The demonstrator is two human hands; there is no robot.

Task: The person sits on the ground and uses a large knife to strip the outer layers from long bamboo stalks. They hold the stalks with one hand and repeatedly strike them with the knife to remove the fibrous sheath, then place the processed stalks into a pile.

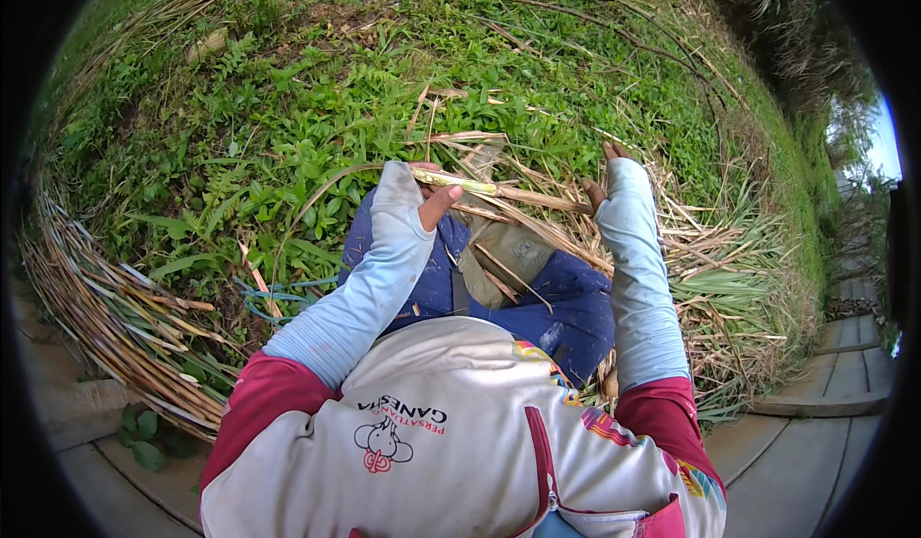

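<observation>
My left hand (436, 204), in a light blue sleeve, is closed round a thin yellow-green plant stalk (475, 188), its thumb lying along it. Brown dry leaf sheath (542, 198) covers the stalk's right part, which reaches toward my other hand. There, my right hand (602, 188) has its thumb and fingers apart, close to the sheath's end; part of its palm is hidden by the sleeve. Beneath both hands are my legs in blue trousers (576, 313) with an olive-coloured cloth (516, 250) between them, strewn with dry bits.
A long bundle of stripped stalks (144, 332) curves along the left. Dry leaf husks (715, 279) are heaped on the right. Blue twine (273, 298) lies near my left elbow. Low green plants (317, 87) cover the ground ahead; concrete slabs (796, 461) run along the lower right.
</observation>
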